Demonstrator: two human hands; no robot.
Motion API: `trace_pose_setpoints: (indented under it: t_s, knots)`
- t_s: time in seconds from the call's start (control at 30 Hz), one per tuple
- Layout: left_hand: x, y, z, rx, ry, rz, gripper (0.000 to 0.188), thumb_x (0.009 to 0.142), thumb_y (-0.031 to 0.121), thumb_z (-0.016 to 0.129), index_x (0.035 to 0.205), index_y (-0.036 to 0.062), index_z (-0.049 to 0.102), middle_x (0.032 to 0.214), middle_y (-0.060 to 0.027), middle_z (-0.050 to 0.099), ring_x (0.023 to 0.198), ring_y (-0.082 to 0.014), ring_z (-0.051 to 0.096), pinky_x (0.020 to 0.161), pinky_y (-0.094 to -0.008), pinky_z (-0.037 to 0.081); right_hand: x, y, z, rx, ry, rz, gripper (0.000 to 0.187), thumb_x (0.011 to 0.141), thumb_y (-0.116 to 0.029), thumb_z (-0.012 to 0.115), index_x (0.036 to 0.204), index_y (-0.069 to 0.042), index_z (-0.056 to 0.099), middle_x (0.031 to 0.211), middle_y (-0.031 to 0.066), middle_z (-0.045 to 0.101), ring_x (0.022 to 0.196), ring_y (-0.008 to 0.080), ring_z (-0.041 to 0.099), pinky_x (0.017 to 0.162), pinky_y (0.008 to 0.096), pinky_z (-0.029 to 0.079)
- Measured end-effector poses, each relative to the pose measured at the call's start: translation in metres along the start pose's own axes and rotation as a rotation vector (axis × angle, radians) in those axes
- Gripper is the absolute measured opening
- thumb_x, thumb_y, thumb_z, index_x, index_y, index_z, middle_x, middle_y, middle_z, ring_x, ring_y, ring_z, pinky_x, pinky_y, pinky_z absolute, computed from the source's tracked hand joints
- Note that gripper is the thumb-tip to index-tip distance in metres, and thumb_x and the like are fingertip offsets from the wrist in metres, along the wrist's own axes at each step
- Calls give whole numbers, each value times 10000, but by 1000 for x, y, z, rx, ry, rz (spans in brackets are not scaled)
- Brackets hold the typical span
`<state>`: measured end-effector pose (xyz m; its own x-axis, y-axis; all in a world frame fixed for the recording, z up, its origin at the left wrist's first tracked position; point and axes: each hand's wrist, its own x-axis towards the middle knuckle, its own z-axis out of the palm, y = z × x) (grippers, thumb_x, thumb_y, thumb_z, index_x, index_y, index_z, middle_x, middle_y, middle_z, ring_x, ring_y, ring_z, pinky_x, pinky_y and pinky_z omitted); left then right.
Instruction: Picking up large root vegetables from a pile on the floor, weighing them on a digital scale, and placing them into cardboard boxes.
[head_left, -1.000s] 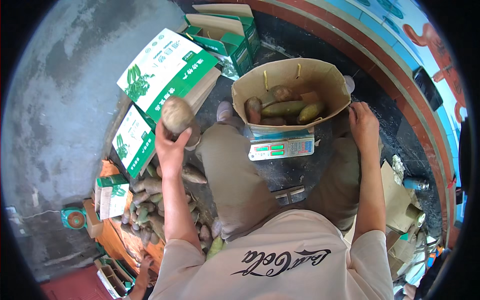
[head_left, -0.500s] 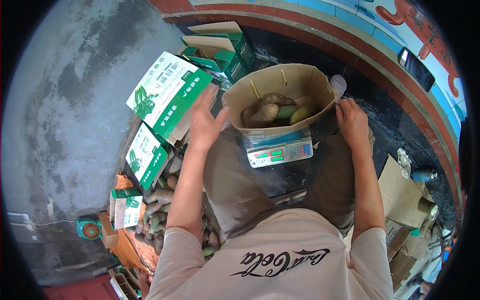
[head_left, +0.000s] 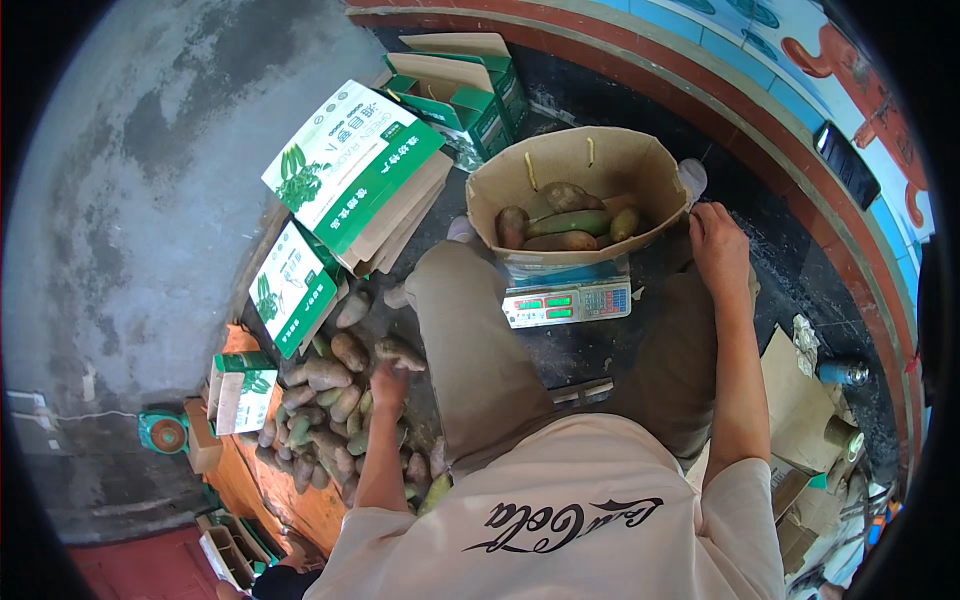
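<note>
My left hand (head_left: pixel 388 382) is low beside a heap of brownish-green radishes (head_left: pixel 330 372) on the floor. Its blurred fingers are against one radish (head_left: pixel 400 352) at the heap's right edge; whether they grip it cannot be told. My right hand (head_left: pixel 720 245) is closed, fingers curled, by the right rim of an open cardboard box (head_left: pixel 570 258) with yellow cord handles. A grip on that rim cannot be made out. Several radishes (head_left: pixel 570 222) lie inside the box. It stands on a digital scale (head_left: pixel 565 303) with lit green displays, between my knees.
Green-and-white printed cartons (head_left: pixel 350 170) stand at the left, with more open green cartons (head_left: pixel 460 95) behind. A phone (head_left: pixel 846 163) lies on the ledge at the far right. Flattened cardboard (head_left: pixel 795 400) and a blue can (head_left: pixel 843 373) are on the right. A dark-sleeved person's arm (head_left: pixel 285 582) shows at lower left.
My left hand has moved down from beside the box to the radish heap. The radishes in the box show more plainly as the view shifts slightly. My right hand stays by the rim.
</note>
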<state>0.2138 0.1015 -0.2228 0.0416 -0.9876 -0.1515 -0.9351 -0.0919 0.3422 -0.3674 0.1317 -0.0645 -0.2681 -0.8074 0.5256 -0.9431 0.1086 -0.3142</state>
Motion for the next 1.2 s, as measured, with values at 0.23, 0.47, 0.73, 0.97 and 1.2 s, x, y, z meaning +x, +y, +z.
trace_pose_setpoints:
  t_s: [0.23, 0.47, 0.73, 0.97, 1.2]
  knots:
    - [-123, -129, 117, 277, -606, -251, 447, 799, 344, 600, 1165, 88, 606, 1128, -158, 624, 1071, -325, 583, 942, -384, 448, 5, -6, 1, -43, -25, 10, 80, 824, -109, 588, 883, -55, 580, 834, 118, 585, 753, 328, 603, 654, 412, 484]
    - [-190, -106, 142, 258, -975, -535, 653, 746, 453, 606, 1336, 214, 460, 1371, -158, 441, 1243, -329, 455, 1015, -455, 397, -7, 3, -6, -135, -58, 13, 89, 838, -123, 572, 892, -55, 591, 854, 128, 591, 763, 340, 604, 667, 418, 486]
    - [-244, -101, 155, 322, -791, -545, 804, 696, 311, 701, 1399, 262, 313, 1426, -97, 311, 1318, -332, 327, 1019, -482, 370, 1, -11, -1, -139, -101, 15, 97, 850, -128, 558, 894, -54, 602, 872, 126, 597, 782, 340, 601, 682, 411, 486]
    - [-225, -81, 116, 280, -823, -625, 824, 723, 240, 706, 1412, 206, 256, 1422, -94, 335, 1307, -298, 357, 1008, -465, 362, 1, -12, 0, -158, -127, 8, 92, 853, -128, 556, 883, -50, 592, 866, 133, 592, 781, 343, 598, 680, 410, 484]
    - [-222, -89, 135, 373, -828, -560, 770, 762, 222, 692, 1403, 125, 277, 1423, -110, 349, 1292, -270, 391, 1023, -482, 342, 2, -14, 1, -172, -129, -19, 96, 854, -129, 549, 879, -46, 591, 857, 139, 588, 779, 352, 594, 674, 414, 482]
